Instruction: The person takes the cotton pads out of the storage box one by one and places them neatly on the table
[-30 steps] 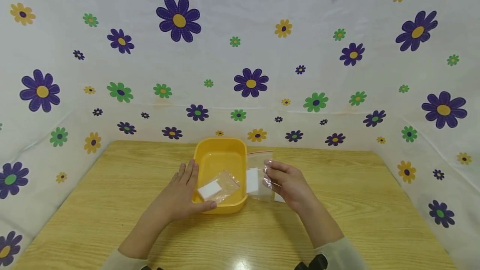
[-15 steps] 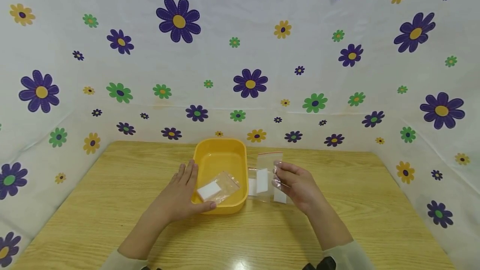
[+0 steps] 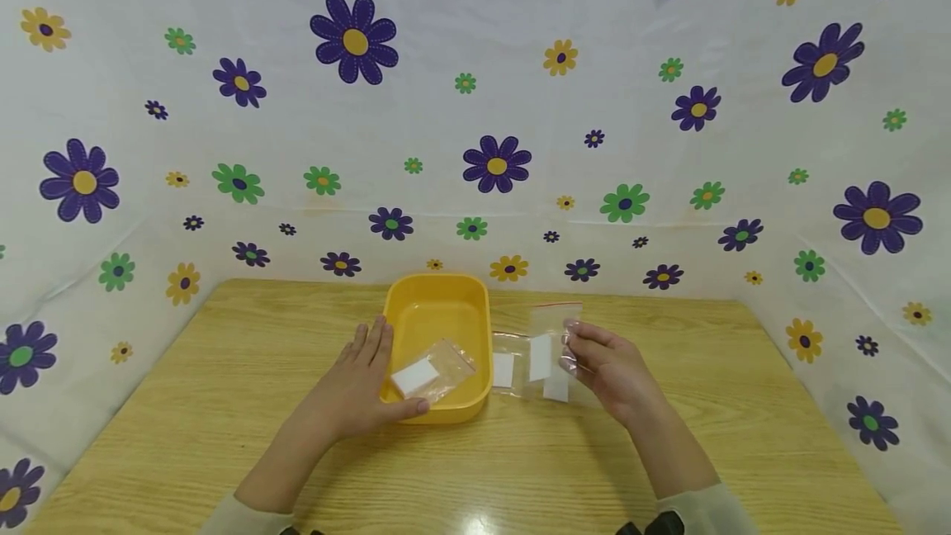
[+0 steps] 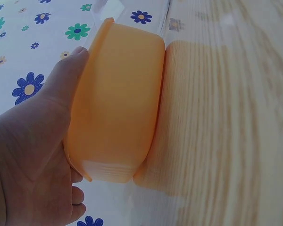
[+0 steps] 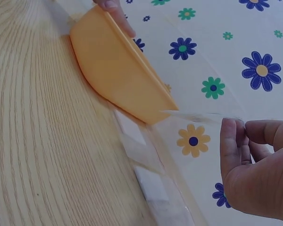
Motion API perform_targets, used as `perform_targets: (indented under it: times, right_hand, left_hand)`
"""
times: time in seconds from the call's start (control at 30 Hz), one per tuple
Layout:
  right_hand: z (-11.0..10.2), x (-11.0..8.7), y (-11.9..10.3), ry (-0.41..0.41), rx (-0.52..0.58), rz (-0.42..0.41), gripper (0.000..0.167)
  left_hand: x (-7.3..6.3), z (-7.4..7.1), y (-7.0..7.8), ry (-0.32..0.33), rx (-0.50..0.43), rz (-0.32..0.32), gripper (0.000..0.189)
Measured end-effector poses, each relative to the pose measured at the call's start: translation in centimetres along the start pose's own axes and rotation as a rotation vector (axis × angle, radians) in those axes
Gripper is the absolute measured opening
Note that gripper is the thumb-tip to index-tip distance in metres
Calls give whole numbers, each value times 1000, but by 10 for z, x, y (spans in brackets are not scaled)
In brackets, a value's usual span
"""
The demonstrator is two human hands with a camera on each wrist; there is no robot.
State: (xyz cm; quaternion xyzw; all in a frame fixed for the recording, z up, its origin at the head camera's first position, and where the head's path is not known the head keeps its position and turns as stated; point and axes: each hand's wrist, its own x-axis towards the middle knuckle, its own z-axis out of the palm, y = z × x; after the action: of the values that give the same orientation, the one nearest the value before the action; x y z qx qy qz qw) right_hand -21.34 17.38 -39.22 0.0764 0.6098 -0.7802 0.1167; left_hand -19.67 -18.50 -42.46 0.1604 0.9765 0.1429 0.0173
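A yellow plastic basin (image 3: pixel 437 316) stands on the table, with a clear zip bag (image 3: pixel 455 366) holding a white block inside it. My left hand (image 3: pixel 352 395) lies along the basin's left side, fingers straight, thumb on the front rim. Right of the basin, my right hand (image 3: pixel 617 374) pinches the side edge of another zip bag (image 3: pixel 541 357) with a white block in it. The right wrist view shows this held bag (image 5: pixel 198 116) nearly edge-on, raised above the table. Beneath lie two more bagged white blocks, one (image 3: pixel 503 370) close to the basin, one (image 3: pixel 556 387) partly covered by the held bag.
The wood-grain table (image 3: pixel 245 403) runs back to a white cloth (image 3: pixel 446 122) printed with flowers, which also closes off both sides. The basin's far end stands near the cloth.
My right hand has moved to the right with the held zip bag, away from the basin, uncovering the bag beside the basin. The left hand and basin have stayed in place.
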Motion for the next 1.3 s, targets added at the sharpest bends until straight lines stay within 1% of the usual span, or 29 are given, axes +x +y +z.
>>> perform_targets:
  times: [0.2,0.33,0.43,0.57,0.77,0.9,1.17,1.3]
  right_hand:
    - [-11,-2,-2,19,3,4,36]
    - [-18,-5,-3,11,19,-2,25]
    - [-24,-6,-2,11,25,-5,20]
    - [-34,-6,-3,23,17,-6,20]
    - [-46,-6,-3,8,55,-5,20]
    - [-53,-6,-4,15,67,-7,20]
    - [-62,-10,-6,36,60,-1,21]
    - [-65,-10,-5,30,63,-3,20]
  left_hand:
    - [2,2,-1,-10,5,-4,127]
    - [2,4,-1,-10,1,-5,126]
    - [2,5,-1,-8,-1,-8,125]
    - [1,4,0,-1,-4,-3,125]
    - [1,4,-1,-3,-3,-10,126]
    - [1,4,0,-8,-9,-15,126]
    - [2,4,0,-9,-8,-18,127]
    - [2,3,0,-9,-5,-18,126]
